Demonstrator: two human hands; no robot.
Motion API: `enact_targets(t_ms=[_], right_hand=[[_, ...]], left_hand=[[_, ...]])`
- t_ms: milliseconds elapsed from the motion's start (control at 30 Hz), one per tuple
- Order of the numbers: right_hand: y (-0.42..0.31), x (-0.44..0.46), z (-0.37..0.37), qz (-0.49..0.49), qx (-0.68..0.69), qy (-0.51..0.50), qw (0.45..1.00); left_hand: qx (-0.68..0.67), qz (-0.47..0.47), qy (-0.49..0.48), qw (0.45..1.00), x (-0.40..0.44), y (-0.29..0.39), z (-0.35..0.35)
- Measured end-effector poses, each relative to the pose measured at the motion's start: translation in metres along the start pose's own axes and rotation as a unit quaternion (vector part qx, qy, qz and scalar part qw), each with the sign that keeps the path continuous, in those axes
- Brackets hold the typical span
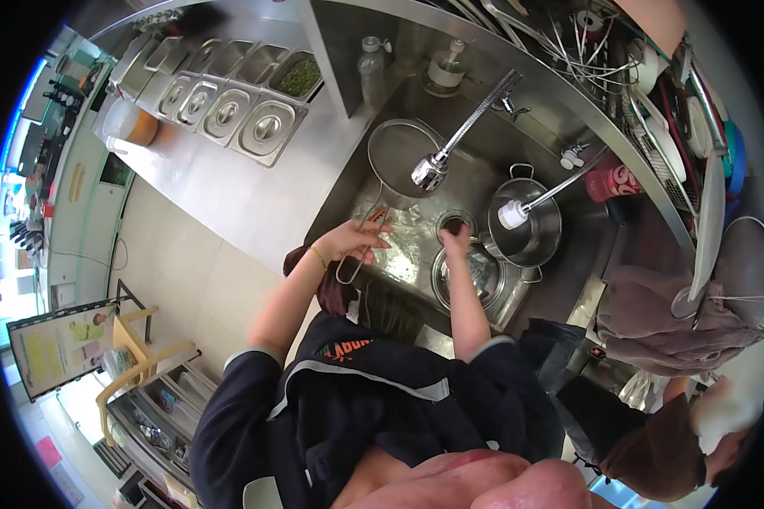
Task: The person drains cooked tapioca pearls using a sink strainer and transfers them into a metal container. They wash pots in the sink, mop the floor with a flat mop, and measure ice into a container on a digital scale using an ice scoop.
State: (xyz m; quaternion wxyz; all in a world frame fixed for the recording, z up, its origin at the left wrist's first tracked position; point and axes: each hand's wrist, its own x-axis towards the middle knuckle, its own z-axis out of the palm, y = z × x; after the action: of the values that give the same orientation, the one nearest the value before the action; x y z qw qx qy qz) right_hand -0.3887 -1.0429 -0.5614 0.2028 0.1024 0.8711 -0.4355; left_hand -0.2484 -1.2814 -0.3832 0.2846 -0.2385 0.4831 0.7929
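Note:
My left hand [354, 241] is closed around the wire handle of a round, long-handled strainer [382, 172], whose hoop lies over the left part of the steel sink [475, 140]. My right hand [456, 243] is low in the sink, fingers curled at a small round metal rim with a dark middle [443, 219]. What those fingers hold is hidden. Just below that hand sits a shiny round metal lid or bowl [486, 273]. A two-handled steel pot [545, 231] stands to the right. A chrome spray tap [430, 172] hangs over the strainer.
A second tap with a white nozzle [513, 214] reaches over the pot. Lidded steel food pans [267, 131] line the left counter [314, 182]. Soap bottle [444, 68] and red bottle [611, 182] stand behind. Racked utensils [581, 42] hang above; another person [662, 441] is at lower right.

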Motion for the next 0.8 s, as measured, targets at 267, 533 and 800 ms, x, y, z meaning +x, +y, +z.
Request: enact_targets(t_ms=[267,533,800], right_hand=[[-0.142,-0.029,-0.137,-0.378,-0.111,0.375,0.839],[-0.038,0.061,-0.213,-0.211,-0.32,0.265,0.885],[-0.077,0.138,-0.247,-0.272,0.424,-0.105,0.858]], left_hand=[[0.463,0.203,0.371,0.779,0.05,-0.058,-0.013],[0.49,0.34,0.427,0.68,-0.007,-0.036,0.037],[0.464,0.356,0.334,0.739,-0.024,-0.063,0.094]])
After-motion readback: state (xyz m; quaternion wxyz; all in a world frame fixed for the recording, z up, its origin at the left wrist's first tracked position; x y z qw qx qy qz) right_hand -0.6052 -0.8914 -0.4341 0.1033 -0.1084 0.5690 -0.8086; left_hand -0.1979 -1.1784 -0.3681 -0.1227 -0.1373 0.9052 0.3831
